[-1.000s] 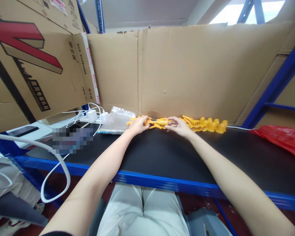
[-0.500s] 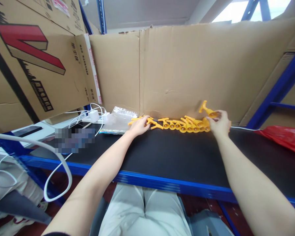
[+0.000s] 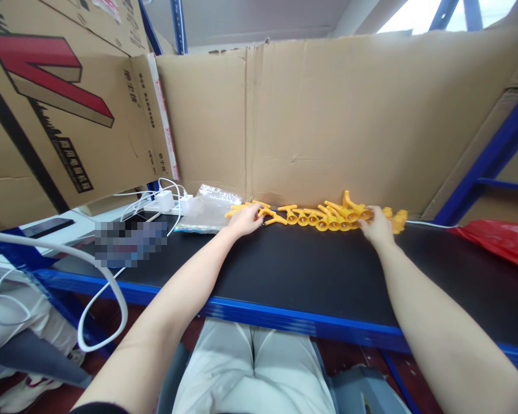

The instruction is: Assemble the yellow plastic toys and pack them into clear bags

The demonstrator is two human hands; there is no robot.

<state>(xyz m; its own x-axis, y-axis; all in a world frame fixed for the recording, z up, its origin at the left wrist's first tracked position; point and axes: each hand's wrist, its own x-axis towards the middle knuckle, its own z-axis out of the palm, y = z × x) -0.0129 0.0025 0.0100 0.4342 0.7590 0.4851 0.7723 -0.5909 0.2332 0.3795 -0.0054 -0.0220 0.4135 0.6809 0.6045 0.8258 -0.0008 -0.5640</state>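
Yellow horns lie in a long, tight row on the far side of the black counter, close against the cardboard that stands behind it. The right grip is near the right end of the row, its fingers closed on one horn, whose stem sticks up to the left of the fingers, above its neighbours. A few more yellow pieces show just to the right of that grip, partly hidden by it.

The left grip is at the other end, palm down with the fingers curled over a loose cluster of the same pieces. Some stems poke out on either side of it; whether the fingers clasp one or only rest there, I cannot tell. Most of the row lies between the two grips, many of its round mouths facing the person.

A clear bag lies just left of the left grip, with a white plug and cables beyond it. A red bag lies well to the right of the right grip.
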